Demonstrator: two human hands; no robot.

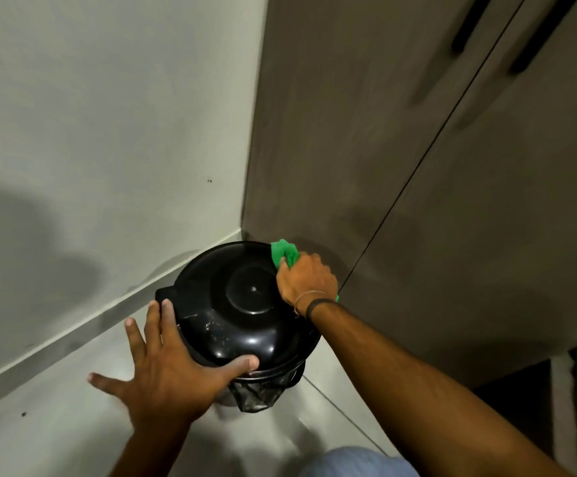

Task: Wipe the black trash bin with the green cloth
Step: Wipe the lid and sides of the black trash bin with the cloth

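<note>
The black bin (237, 315) stands on the floor (56, 425) in the corner where the pale wall (108, 115) meets the brown cabinet (417, 201), its domed lid on and seen from above. The right hand (306, 282) is closed around the green cloth (284, 253) and presses it against the lid's far right edge, the side nearest the cabinet; most of the cloth is bunched under the fingers, with one tuft showing beyond them and a scrap below the wrist. The left hand (166, 370) is spread open, fingers apart, laid on the bin's near left side with the thumb along the lid's front rim and two fingertips reaching the small lip at its left; it grips nothing and looks to be steadying the bin. As for progress, the wiping appears under way but far from finished: pale specks and smears show on the lid's front, just left of centre, so that patch seems not yet cleaned. The round top of the dome looks glossy, though whether it has been wiped cannot be told. The bin's body, under the lid, is mostly hidden, with only a dark liner (259, 390) visible below the front rim, so the sides likely remain to be done.
</note>
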